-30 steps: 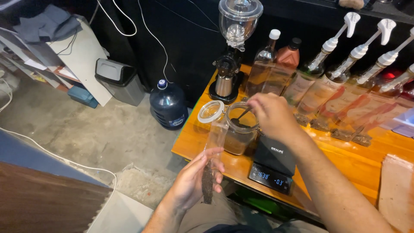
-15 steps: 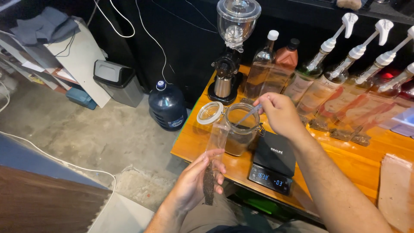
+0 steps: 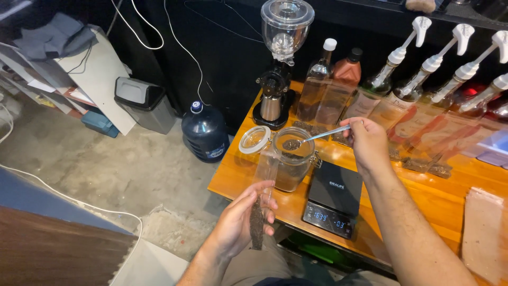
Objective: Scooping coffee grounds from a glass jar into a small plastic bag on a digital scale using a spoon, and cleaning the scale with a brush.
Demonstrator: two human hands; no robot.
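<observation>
My left hand point(image 3: 241, 222) holds a narrow clear pouch point(image 3: 263, 196) upright, with dark loose tea in its bottom, just in front of the table edge. My right hand point(image 3: 368, 142) grips the handle of a long metal spoon point(image 3: 312, 139), whose bowl carries a heap of dark tea just above the mouth of a glass jar point(image 3: 291, 161). The jar stands on the orange wooden table point(image 3: 439, 198), partly filled with tea, its hinged lid point(image 3: 254, 140) swung open to the left. A black digital scale point(image 3: 334, 198) sits right of the jar.
A coffee grinder point(image 3: 279, 63) stands at the table's back corner, with two bottles point(image 3: 323, 79) and a row of pump bottles point(image 3: 423, 69) along the back. Filled clear pouches point(image 3: 418, 137) lie before them. A blue water jug point(image 3: 205, 132) and grey bin point(image 3: 144, 103) stand on the floor left.
My right hand has lifted the spoon out of the jar with a load of tea and drawn back to the right. My left hand still holds the pouch.
</observation>
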